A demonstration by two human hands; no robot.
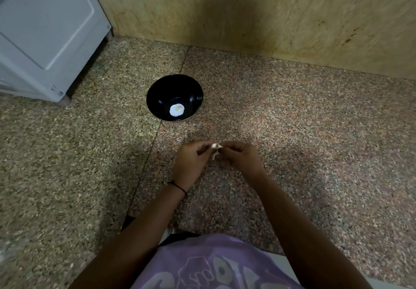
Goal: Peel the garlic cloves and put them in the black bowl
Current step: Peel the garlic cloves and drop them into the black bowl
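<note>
Over the floor (315,131), left grip (191,160) and right grip (240,155) pinch garlic clove (216,146), axis unclear.

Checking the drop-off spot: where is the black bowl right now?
In the head view the black bowl stands on the speckled floor, ahead of the left hand and right hand, to the right of the white cabinet.

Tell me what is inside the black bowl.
One white patch with a yellowish spot lies at the bottom of the black bowl; nothing else shows. The near inner wall is hidden.
</note>
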